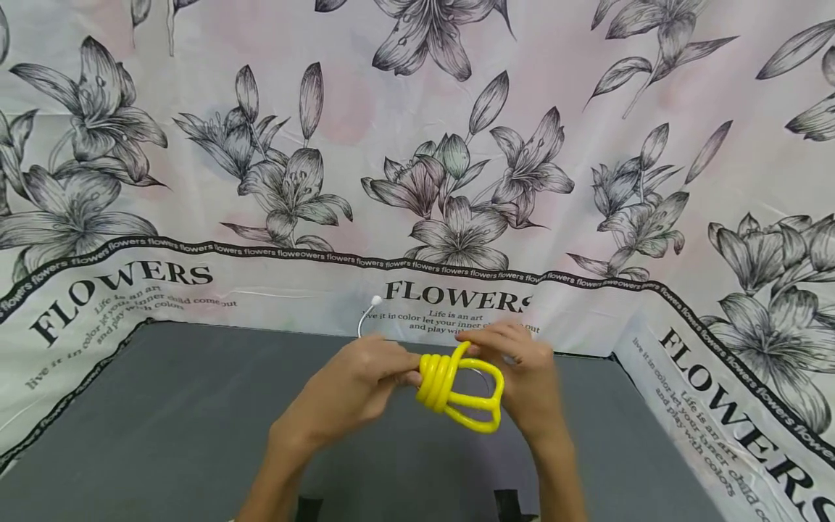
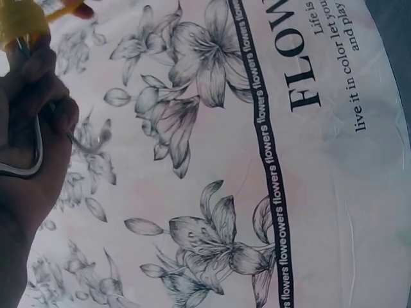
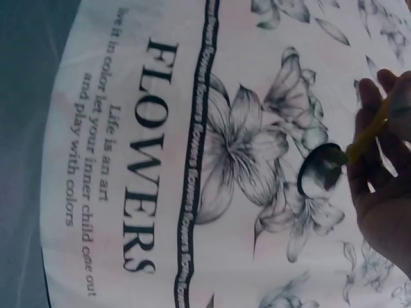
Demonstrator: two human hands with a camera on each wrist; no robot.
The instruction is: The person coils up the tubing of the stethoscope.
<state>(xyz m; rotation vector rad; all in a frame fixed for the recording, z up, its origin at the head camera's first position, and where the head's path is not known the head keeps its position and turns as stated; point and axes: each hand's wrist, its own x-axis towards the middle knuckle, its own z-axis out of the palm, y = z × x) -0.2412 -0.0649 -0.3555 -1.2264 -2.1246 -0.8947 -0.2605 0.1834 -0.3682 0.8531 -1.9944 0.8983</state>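
A glossy yellow cord [image 1: 435, 383], coiled and looped, is pinched by the left hand [image 1: 355, 384] and right hand [image 1: 530, 370]; "FLOWERS" is printed on cloth [image 1: 365, 181].

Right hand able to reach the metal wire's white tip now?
Probably yes: the white tip pokes up past the left hand, with nothing visible between tip and right hand in the head view.

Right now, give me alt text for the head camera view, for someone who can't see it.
A left hand holds coiled yellow tubing over a dark gray surface, with the right hand at its loops. A thin metal tube with a white tip curves up behind the left hand. A white, flower-printed sheet lettered FLOWERS forms the backdrop.
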